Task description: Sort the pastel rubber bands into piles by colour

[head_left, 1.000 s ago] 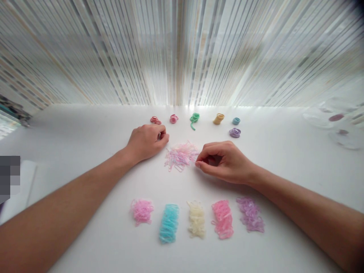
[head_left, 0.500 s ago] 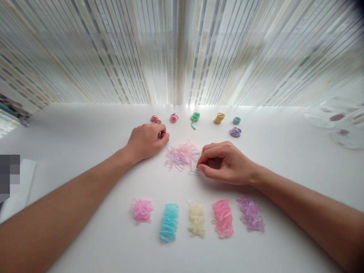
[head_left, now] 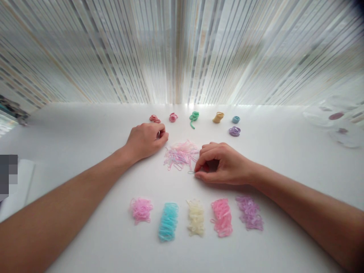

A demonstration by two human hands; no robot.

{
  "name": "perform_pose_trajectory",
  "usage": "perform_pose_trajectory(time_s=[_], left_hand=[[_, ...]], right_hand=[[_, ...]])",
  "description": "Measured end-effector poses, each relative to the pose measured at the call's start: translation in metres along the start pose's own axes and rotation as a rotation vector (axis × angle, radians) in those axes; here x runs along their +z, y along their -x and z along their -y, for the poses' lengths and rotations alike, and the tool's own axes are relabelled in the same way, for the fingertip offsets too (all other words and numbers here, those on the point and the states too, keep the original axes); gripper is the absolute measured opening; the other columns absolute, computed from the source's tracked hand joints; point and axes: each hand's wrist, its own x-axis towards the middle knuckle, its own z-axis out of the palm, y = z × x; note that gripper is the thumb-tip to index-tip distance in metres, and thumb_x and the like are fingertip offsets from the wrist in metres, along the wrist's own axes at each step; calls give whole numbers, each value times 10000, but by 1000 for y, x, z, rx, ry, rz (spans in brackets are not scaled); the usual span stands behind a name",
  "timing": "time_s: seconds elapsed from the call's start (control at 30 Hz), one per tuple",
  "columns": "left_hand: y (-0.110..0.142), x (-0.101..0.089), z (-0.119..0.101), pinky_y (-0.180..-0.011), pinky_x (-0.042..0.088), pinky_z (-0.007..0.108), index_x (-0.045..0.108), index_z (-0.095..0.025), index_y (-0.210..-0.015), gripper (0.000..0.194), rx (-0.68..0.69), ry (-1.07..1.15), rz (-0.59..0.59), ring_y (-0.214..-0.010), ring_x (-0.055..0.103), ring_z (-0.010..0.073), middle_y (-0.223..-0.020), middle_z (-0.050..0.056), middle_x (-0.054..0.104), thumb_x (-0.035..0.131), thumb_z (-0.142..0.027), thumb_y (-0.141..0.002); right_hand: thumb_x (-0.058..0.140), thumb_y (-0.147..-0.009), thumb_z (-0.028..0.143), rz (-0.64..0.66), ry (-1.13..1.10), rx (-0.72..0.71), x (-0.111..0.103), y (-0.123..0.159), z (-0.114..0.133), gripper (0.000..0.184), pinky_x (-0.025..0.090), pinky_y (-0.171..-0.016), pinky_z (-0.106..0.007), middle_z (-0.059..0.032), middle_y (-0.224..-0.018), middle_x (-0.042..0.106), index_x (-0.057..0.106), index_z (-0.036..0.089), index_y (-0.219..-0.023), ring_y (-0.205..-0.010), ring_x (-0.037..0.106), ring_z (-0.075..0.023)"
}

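A loose pile of pale pink, lilac and whitish rubber bands (head_left: 181, 154) lies mid-table. To its right, my right hand (head_left: 220, 163) pinches one end of a thin greyish-blue rubber band (head_left: 191, 172) between thumb and forefinger; the rest of that band sticks out left, beside the pile's lower right edge. My left hand (head_left: 146, 141) rests on the table up and left of the pile, its fingers curled closed, and whatever they hold, if anything, is hidden. Nearer me are sorted heaps of bands: pink (head_left: 141, 210), turquoise (head_left: 168, 222), cream (head_left: 196, 218), deeper pink (head_left: 222, 218) and purple (head_left: 250, 213).
Along the back of the white table (head_left: 93, 231) sit small coils: red (head_left: 155, 118), pink (head_left: 173, 117), green (head_left: 194, 116), yellow (head_left: 218, 117), blue (head_left: 236, 120) and purple (head_left: 234, 131). Clear round containers (head_left: 347, 136) stand far right. A striped curtain (head_left: 179, 53) hangs behind.
My right hand drew back slightly right from the pile, and a greyish-blue band came into view at its fingertips. It then shifted slightly down and left, pinching that band. My left hand stays put.
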Motion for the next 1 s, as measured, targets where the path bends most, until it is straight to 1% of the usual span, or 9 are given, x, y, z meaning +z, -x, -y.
perform_pose_trajectory(time_s=[0.17, 0.4, 0.53, 0.63, 0.77, 0.9, 1.0], left_hand=[[0, 0, -1, -706, 413, 360, 707, -223, -848, 274, -8, -2, -6, -815, 693, 263, -894, 78, 782, 542, -402, -975], [-1, 1, -2, -714, 420, 368, 702, -224, -841, 248, -15, -10, -18, -831, 703, 270, -890, 73, 783, 560, -381, -970], [-1, 1, -2, -741, 448, 370, 719, -219, -841, 245, -17, 2, -22, -841, 709, 275, -890, 82, 786, 573, -373, -965], [-1, 1, -3, -757, 463, 371, 728, -219, -848, 251, -19, -2, -19, -848, 713, 279, -888, 85, 784, 571, -376, -965], [-1, 1, -2, -763, 468, 376, 735, -219, -858, 258, -17, 0, -15, -850, 714, 282, -897, 88, 786, 562, -380, -963], [-1, 1, -2, -753, 458, 383, 730, -218, -849, 265, -10, 2, -21, -844, 710, 288, -892, 93, 785, 559, -387, -960], [0, 1, -2, -754, 464, 375, 736, -220, -859, 268, -8, -8, -20, -852, 712, 279, -902, 89, 790, 556, -387, -968]], right_hand=[[793, -858, 143, 33, -42, 45, -3, 0, -1, 89, 525, -690, -291, -10, -693, 728, 835, 186, -793, -645, 626, -136], [813, -869, 187, 67, -88, 92, -6, 1, -1, 69, 519, -663, -288, -18, -700, 732, 860, 189, -818, -646, 607, -136], [846, -854, 207, 77, -86, 86, -7, 2, -1, 25, 522, -667, -289, -14, -721, 728, 861, 190, -864, -650, 615, -137], [868, -832, 222, 95, -88, 89, -8, 3, -3, 68, 518, -670, -287, -4, -729, 711, 851, 195, -891, -668, 616, -142], [846, -821, 201, 124, -89, 117, -11, 3, -4, 84, 516, -671, -286, -3, -743, 700, 842, 191, -904, -698, 627, -151], [800, -822, 167, 127, -61, 86, -11, 1, -2, 65, 522, -676, -287, -13, -755, 717, 838, 188, -871, -683, 605, -143], [772, -831, 153, 126, -48, 89, -11, 0, 0, 81, 530, -681, -289, -22, -760, 732, 841, 192, -848, -673, 603, -140]])
